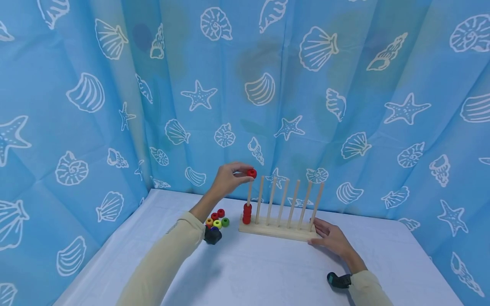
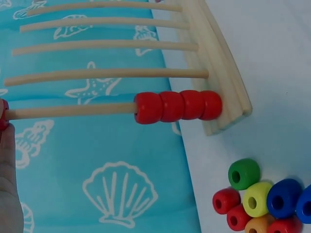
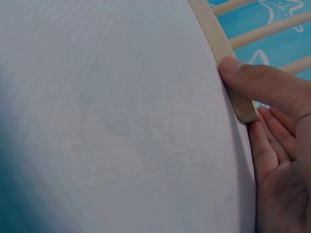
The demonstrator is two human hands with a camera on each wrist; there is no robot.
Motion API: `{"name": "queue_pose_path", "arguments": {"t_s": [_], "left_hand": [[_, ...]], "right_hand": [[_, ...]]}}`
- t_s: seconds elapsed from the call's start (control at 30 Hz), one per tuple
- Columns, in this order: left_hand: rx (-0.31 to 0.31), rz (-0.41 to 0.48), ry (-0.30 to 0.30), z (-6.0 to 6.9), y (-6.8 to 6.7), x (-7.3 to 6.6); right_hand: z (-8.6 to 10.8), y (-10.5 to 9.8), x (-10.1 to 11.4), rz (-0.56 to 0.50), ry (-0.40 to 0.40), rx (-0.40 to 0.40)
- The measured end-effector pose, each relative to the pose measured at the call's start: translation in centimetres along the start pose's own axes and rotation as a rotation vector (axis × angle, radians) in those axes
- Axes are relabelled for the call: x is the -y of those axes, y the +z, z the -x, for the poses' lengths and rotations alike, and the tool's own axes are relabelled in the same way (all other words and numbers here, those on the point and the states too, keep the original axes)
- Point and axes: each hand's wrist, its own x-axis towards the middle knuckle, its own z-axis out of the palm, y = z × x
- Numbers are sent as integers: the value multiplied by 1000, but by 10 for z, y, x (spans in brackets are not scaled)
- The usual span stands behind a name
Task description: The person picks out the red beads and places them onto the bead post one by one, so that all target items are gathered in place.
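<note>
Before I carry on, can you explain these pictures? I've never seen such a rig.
There is no machine: a person is doing this by hand. The wide picture looks down from a camera on the head; the other two come from the left wrist camera and right wrist camera. On the white table stands a wooden base with seven pegs. The leftmost peg carries four red beads. The left hand pinches another red bead at that peg's tip; whether it is threaded on, I can't tell. The right hand grips the base's right end. Loose colored beads lie near its left end.
</note>
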Motion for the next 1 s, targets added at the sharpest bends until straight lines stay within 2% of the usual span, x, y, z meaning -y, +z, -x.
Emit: {"name": "queue_pose_path", "arguments": {"t_s": [0.3,0.47,0.73,1.0], "left_hand": [[-9,-20,-63,7,5,9],[6,-9,-79,16,10,20],[-6,17,-177,34,23,40],[-7,60,-205,44,32,56]], "right_hand": [[0,-1,1,-10,-1,-6],[0,0,1,3,7,-10],[1,0,0,6,4,-6],[-1,-1,-4,-16,-10,6]]}}
